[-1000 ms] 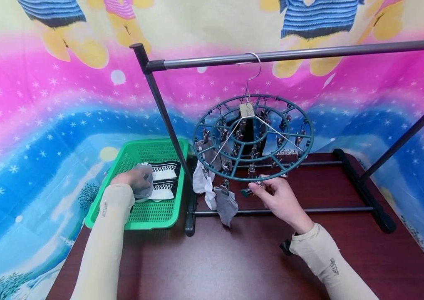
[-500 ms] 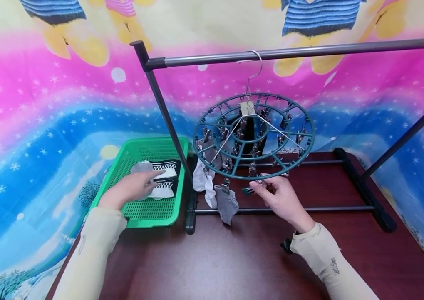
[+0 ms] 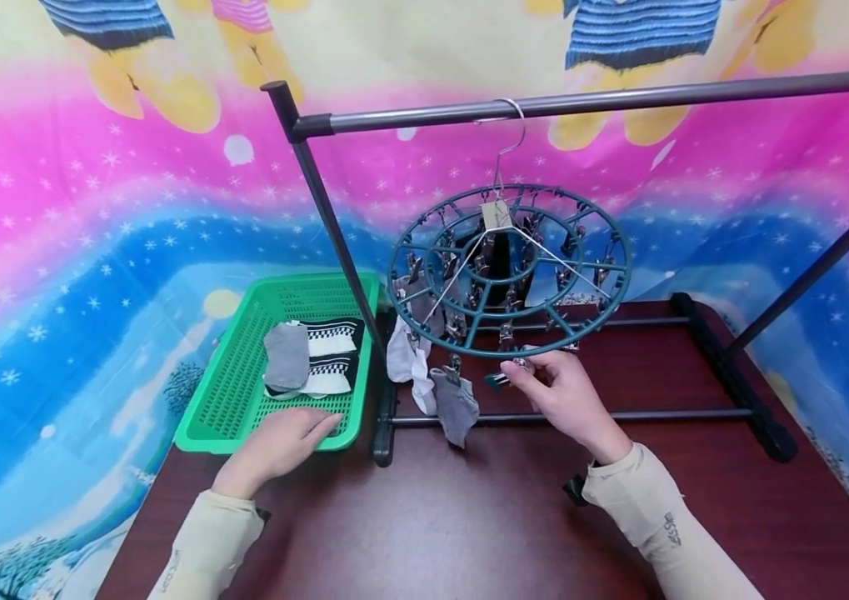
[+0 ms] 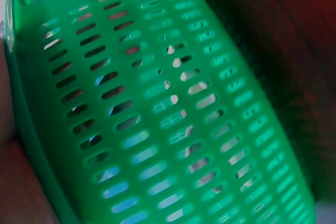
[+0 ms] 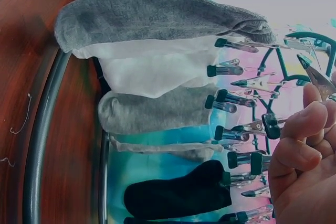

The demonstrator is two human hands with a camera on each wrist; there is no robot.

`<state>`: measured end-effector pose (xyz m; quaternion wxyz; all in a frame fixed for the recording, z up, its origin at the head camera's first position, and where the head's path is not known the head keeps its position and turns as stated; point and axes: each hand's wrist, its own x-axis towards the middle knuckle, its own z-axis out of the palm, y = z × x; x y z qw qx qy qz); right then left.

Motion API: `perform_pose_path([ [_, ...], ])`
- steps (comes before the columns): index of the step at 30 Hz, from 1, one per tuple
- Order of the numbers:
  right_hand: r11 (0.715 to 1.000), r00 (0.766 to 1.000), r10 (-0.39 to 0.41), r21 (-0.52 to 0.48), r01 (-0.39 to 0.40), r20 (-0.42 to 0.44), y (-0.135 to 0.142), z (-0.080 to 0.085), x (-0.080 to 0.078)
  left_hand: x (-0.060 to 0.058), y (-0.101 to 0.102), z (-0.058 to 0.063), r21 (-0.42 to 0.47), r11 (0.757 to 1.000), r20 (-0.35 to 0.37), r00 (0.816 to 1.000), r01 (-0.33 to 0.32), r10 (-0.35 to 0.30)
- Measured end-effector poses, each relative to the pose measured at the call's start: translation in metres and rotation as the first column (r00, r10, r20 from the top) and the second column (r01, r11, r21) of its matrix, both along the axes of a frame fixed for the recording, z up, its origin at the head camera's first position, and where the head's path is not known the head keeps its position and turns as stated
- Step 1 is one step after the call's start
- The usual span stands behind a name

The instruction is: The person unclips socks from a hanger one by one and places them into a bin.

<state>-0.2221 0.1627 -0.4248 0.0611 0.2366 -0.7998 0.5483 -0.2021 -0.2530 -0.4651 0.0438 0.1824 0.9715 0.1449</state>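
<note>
The right hand [image 3: 565, 398] pinches a silver, green-tipped metal clip [image 5: 315, 77] below the round green plastic hanger [image 3: 477, 325]; tugging could tilt it. At the near rim of the green plastic basket [image 3: 207, 427], the left hand's [image 3: 282, 443] grasp is unclear; a grey fabric sock [image 3: 287, 358] lies inside.

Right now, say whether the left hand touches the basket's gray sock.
Apart: the head view shows green basket between the left hand and gray sock.

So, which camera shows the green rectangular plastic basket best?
The head view: nearly the whole basket shows. The left wrist view shows only slotted plastic up close; the right wrist view, a small piece.
</note>
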Motion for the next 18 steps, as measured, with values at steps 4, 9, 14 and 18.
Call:
perform_pose_path([
  [4,1.000,1.000,-0.029,0.010,0.029,0.004,0.003,0.001,0.001,0.000,0.001,-0.004,-0.013,1.000,-0.035,0.999,-0.011,0.011],
  [9,0.998,0.998,-0.062,0.007,0.062,0.003,0.011,-0.001,0.003,0.002,0.002,-0.006,-0.033,0.999,-0.066,0.998,-0.019,0.017],
  [14,0.994,0.995,-0.104,0.014,0.104,0.005,0.021,-0.003,0.004,0.003,0.001,-0.008,-0.052,0.998,-0.083,0.996,-0.033,0.028],
  [18,0.991,0.991,-0.133,0.018,0.134,-0.002,0.029,-0.002,0.004,0.004,0.001,-0.007,-0.055,0.998,-0.097,0.995,-0.035,0.030],
])
